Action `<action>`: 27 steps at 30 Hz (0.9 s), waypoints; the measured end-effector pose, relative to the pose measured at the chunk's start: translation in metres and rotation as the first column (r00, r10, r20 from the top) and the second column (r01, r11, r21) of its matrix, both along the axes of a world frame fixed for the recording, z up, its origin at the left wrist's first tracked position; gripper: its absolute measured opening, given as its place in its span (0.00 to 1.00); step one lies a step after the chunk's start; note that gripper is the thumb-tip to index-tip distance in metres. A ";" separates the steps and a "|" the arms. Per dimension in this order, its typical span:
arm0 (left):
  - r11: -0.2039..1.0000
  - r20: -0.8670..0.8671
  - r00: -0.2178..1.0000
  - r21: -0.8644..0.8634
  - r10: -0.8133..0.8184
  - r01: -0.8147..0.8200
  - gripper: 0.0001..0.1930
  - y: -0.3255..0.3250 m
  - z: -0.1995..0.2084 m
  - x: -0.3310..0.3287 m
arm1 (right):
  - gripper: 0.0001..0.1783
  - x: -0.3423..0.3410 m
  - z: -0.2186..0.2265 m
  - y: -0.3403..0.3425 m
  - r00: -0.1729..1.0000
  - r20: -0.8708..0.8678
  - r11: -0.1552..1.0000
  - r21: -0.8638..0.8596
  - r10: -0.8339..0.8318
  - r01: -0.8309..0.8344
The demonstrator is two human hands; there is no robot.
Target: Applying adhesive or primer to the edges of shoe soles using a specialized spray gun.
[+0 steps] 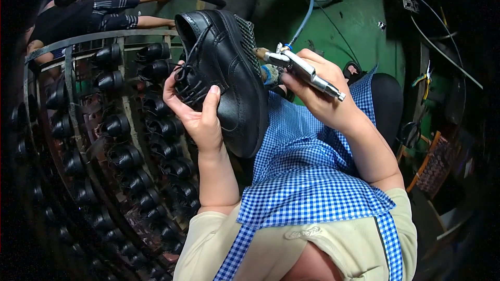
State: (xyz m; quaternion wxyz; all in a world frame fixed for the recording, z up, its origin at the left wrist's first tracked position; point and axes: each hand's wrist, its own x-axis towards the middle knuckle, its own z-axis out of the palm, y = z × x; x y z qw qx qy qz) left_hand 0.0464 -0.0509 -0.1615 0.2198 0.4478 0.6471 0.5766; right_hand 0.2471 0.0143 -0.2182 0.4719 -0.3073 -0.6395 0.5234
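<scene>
A black lace-up brogue shoe (237,106) is in my left hand (198,122), its fingers and thumb closed about the laced upper. The shoe is tilted, with its patterned sole (249,36) turned to the right. My right hand (325,91) is wrapped around a metal spray gun (307,70) fed by a blue hose (303,26). The gun's brownish nozzle end points left, very close to the sole; whether they touch I cannot tell. Just below the nozzle is a worn, pale blue and yellowish piece (271,74), its kind unclear.
On my left stands a metal rack (125,75) with several rows of black shoes (125,156). Beyond it a person in dark clothes (78,21) leans. Hoses cross the green floor (359,21). Yellow-handled pliers (426,80) hang at the right near a wooden frame (424,161).
</scene>
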 end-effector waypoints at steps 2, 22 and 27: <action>1.000 0.006 1.000 -0.007 -0.008 0.008 0.35 0.000 0.000 0.000 | 0.09 -0.005 -0.004 0.006 1.000 0.022 1.000 0.009 -0.015 0.015; 0.998 -0.015 0.999 0.035 -0.049 0.050 0.34 -0.001 -0.011 -0.002 | 0.09 -0.028 -0.005 0.015 0.991 0.083 0.985 0.140 -0.110 0.098; 0.998 0.003 0.999 0.043 -0.048 0.048 0.34 -0.004 -0.011 -0.002 | 0.11 -0.019 -0.003 0.005 0.982 0.167 0.984 0.167 -0.087 0.059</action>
